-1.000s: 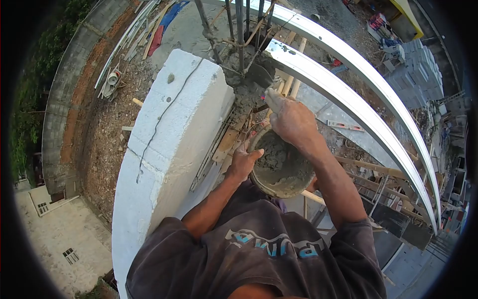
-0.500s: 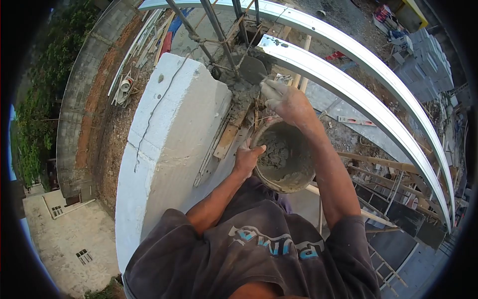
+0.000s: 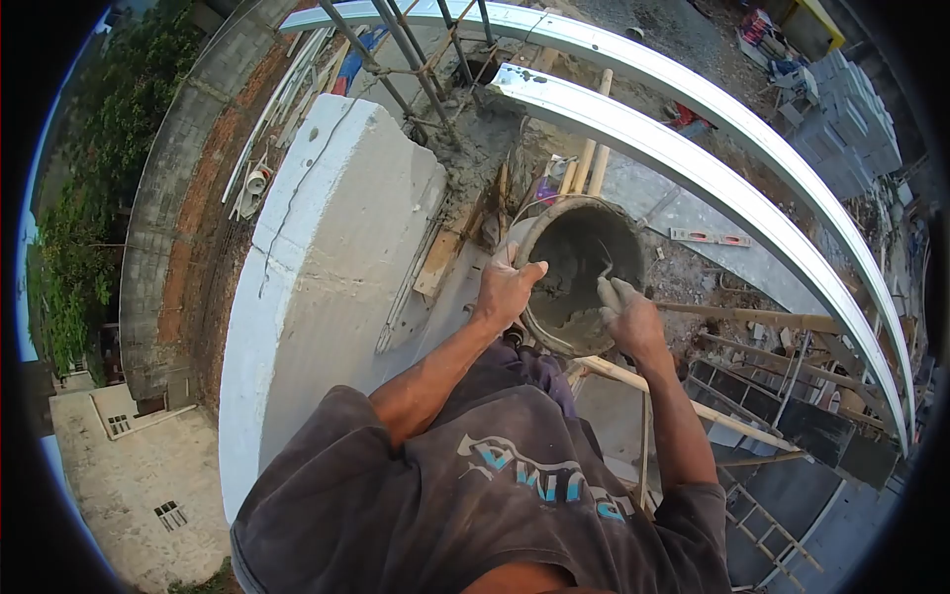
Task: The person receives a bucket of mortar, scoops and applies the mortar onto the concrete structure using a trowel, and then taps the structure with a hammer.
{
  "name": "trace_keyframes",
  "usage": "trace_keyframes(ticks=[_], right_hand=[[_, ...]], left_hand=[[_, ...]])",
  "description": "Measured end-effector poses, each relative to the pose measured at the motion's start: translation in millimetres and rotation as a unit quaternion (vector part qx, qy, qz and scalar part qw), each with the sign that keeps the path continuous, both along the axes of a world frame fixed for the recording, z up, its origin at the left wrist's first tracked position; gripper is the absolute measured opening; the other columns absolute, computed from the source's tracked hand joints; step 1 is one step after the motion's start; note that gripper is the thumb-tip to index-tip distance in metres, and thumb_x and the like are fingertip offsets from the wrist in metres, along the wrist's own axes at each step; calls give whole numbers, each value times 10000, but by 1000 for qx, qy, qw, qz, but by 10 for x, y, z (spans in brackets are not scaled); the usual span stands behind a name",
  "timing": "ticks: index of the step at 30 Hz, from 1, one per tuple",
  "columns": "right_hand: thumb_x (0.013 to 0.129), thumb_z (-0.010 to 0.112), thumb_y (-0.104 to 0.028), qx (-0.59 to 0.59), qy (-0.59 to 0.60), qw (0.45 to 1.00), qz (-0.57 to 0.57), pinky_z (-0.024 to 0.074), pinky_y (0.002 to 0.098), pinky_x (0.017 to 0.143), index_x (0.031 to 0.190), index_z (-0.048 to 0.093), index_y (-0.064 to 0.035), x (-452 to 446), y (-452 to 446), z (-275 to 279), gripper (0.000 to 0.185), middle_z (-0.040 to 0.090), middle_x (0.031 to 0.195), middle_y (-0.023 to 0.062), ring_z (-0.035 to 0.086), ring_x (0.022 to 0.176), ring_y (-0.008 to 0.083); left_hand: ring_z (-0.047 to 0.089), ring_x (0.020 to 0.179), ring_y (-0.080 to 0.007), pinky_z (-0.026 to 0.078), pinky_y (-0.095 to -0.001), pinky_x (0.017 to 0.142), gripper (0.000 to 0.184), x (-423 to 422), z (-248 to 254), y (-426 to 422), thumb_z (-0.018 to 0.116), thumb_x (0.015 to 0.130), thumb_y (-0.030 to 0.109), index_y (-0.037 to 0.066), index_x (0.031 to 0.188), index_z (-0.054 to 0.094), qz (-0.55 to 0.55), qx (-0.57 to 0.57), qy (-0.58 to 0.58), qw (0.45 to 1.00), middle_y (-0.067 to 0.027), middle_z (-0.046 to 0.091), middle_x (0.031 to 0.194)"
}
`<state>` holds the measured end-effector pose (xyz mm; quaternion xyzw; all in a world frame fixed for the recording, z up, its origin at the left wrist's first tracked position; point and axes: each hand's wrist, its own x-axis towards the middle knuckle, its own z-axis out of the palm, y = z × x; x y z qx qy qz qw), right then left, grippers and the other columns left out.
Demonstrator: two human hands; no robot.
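White block wall (image 3: 356, 218): fills the stretch from seven to eleven o'clock, close along the person's left side, perhaps a firm edge to work beside; pale, chalky faces, straight corners, a ragged end at eleven.
Curved metal channels (image 3: 683, 153): sweep from eleven round to four o'clock, smooth and shiny, their bend perhaps partly lens distortion.
Steel bars (image 3: 401, 59): stand grouped at eleven o'clock beyond the wall's ragged end, thin crosspieces joining them, likely to keep their spacing; rough grey mortar (image 3: 485, 134) lies lumpy at their feet.
Bucket (image 3: 584, 230): just off centre at three o'clock, in front of the person's body, its round mouth facing up toward the head, probably for easy reach; dull, grey-caked inside, wet mix low in it. What bears its base is hidden.
Left hand (image 3: 507, 294): at the bucket's nine o'clock, gripping the rim between thumb and partly hidden fingers, seemingly to steady it.
Right hand (image 3: 633, 317): at the bucket's four o'clock, fingers curled tightly round a mostly covered handle.
Trowel (image 3: 607, 261): inside the bucket, held by that handle; a slim, bent metal shank shows, the blade indistinct against the grey.
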<state>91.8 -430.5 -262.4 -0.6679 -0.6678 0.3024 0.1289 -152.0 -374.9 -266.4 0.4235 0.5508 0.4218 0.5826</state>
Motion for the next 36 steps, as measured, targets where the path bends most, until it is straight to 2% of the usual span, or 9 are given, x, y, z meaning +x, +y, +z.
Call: trace_keyframes(ticks=[4, 8, 10, 15, 20, 26, 30, 35, 36], right_hand=[[859, 629, -139, -7, -152, 981, 123, 567, 459, 766, 1461, 470, -103, -346, 103, 645, 624, 654, 1119, 194, 699, 902, 361], [890, 563, -158, -38, -235, 928, 288, 577, 442, 775, 1441, 503, -176, -167, 111, 928, 554, 653, 1162, 129, 703, 932, 334], [904, 521, -121, -24, -214, 943, 255, 569, 458, 749, 1401, 537, -174, 0, 97, 1039, 499, 648, 1091, 144, 702, 896, 344], [923, 492, -92, 106, -230, 960, 119, 567, 456, 730, 1366, 550, -98, -85, 132, 1099, 447, 639, 1074, 169, 697, 891, 345], [929, 475, -90, 3, -226, 948, 226, 577, 448, 750, 1351, 544, -61, -74, -111, 1027, 429, 633, 1131, 180, 705, 905, 358], [904, 503, -132, 56, -217, 975, -9, 578, 472, 717, 1193, 622, -46, -65, 7, 1153, 324, 681, 1043, 209, 712, 840, 384], [945, 552, -273, -62, -88, 994, 9, 555, 435, 658, 1077, 695, -20, 223, 15, 935, 319, 685, 817, 183, 702, 715, 309], [959, 611, -415, -200, 195, 954, -113, 500, 361, 569, 1030, 726, 18, 239, -253, 924, 453, 641, 729, 68, 609, 572, 175], [962, 604, -324, -199, 298, 927, -114, 472, 299, 512, 1111, 722, -6, 257, -335, 800, 370, 654, 770, 33, 586, 544, 126]], left_hand=[[538, 842, -74, 470, -250, 760, 289, 66, 185, 224, 705, 844, 117, -4, 1100, 643, -20, 103, -17, 994, 13, 635, 948], [579, 883, -105, 482, -273, 809, 323, -77, 697, 389, 707, 834, 114, -56, 1101, 645, -76, 63, 37, 994, -59, 678, 991], [528, 781, -78, 459, -267, 732, 169, -74, 688, 404, 708, 839, 90, -10, 961, 646, -55, 107, 7, 993, 7, 635, 870], [568, 846, -81, 472, -253, 800, 318, -13, 872, 324, 706, 847, 102, -34, 1132, 665, -73, 122, 1, 990, -7, 670, 952], [577, 875, -77, 480, -261, 817, 375, -47, 958, 397, 704, 849, 107, -39, 1191, 656, -106, 110, 39, 987, -7, 682, 981], [573, 774, -118, 488, -283, 742, 289, 226, 1035, 242, 705, 848, 128, -21, 1093, 668, -126, 216, 79, 965, -31, 684, 891], [514, 704, -125, 464, -329, 661, 178, 331, 1134, 319, 714, 865, 147, -13, 877, 635, -209, 261, 186, 924, -51, 595, 729], [531, 768, -90, 473, -305, 708, 171, 306, 1436, 423, 725, 867, 130, 0, 960, 664, -278, 256, 106, 920, -39, 633, 813], [540, 784, -88, 477, -299, 722, 177, 304, 1457, 428, 723, 868, 124, 4, 987, 670, -279, 238, 81, 927, -29, 644, 843]])
